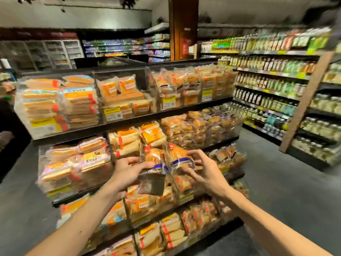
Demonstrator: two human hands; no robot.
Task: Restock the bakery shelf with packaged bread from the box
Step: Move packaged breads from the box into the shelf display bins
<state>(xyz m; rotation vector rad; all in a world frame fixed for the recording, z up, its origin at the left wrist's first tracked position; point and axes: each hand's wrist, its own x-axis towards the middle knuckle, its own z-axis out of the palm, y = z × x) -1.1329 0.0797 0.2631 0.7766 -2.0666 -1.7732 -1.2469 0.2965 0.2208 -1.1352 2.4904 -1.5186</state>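
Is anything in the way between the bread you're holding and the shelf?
Nothing I can see. The left hand and right hand each hold a bread pack, left pack and right pack, right in front of the bakery shelf. Only its low clear front panels and bread already stocked stand there.

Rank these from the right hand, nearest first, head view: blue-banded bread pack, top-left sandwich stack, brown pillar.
1. Blue-banded bread pack, gripped by the right hand.
2. Sandwich stack, top shelf, left end.
3. Brown pillar, far back, centre.
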